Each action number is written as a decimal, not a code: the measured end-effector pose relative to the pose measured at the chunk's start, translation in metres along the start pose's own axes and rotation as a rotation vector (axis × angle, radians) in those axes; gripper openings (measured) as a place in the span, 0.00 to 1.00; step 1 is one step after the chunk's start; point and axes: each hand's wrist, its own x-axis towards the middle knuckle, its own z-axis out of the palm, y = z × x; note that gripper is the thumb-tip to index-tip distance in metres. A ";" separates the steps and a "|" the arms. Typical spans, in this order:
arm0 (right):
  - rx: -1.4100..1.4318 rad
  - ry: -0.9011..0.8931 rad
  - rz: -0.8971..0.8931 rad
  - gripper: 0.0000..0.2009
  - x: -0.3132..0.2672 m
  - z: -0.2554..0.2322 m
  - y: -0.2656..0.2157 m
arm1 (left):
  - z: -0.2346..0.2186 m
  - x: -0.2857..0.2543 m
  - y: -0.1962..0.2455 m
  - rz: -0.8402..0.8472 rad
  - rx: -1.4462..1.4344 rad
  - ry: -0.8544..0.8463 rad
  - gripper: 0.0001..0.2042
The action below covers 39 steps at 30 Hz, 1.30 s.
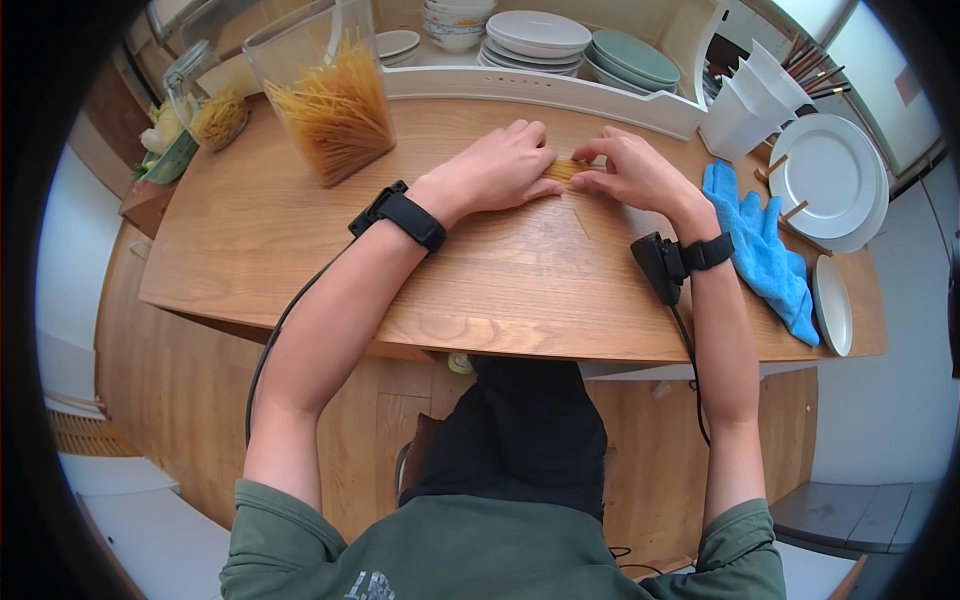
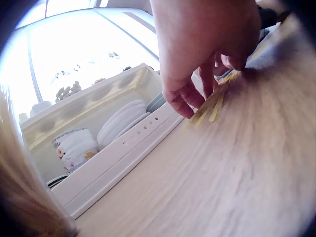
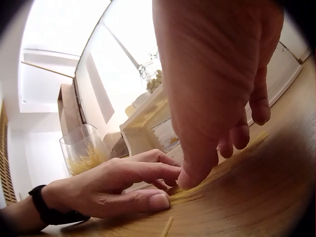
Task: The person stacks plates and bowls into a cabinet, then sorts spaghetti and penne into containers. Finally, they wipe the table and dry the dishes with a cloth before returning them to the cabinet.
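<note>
A small bundle of dry spaghetti (image 1: 565, 170) lies flat on the wooden table, between the two hands in the head view. My left hand (image 1: 500, 165) holds its left part, thumb on the near side and fingers on the far side. From the right, my right hand (image 1: 632, 172) pinches the bundle with bent fingers and thumb. Strand ends of the spaghetti (image 2: 216, 109) stick out past the left fingers in the left wrist view. A single loose spaghetti strand (image 1: 582, 224) lies nearer the body, apart from the bundle.
Left of the hands stands a tall clear container (image 1: 335, 110) of spaghetti, with a glass jar (image 1: 215, 115) beyond. A white rack (image 1: 540, 100) with plates and bowls lines the back. Rightward are a blue glove (image 1: 765, 250), upright white plates (image 1: 822, 170) and a small dish (image 1: 832, 305).
</note>
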 end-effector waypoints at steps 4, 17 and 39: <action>0.001 0.019 -0.066 0.17 0.001 0.002 -0.001 | 0.000 0.003 -0.003 0.022 -0.020 0.007 0.15; 0.108 0.058 -0.029 0.10 0.009 0.011 -0.002 | 0.012 0.008 0.000 0.144 0.254 0.110 0.09; 0.216 0.078 0.002 0.09 0.008 0.013 -0.002 | 0.008 0.016 -0.016 0.165 0.199 -0.028 0.10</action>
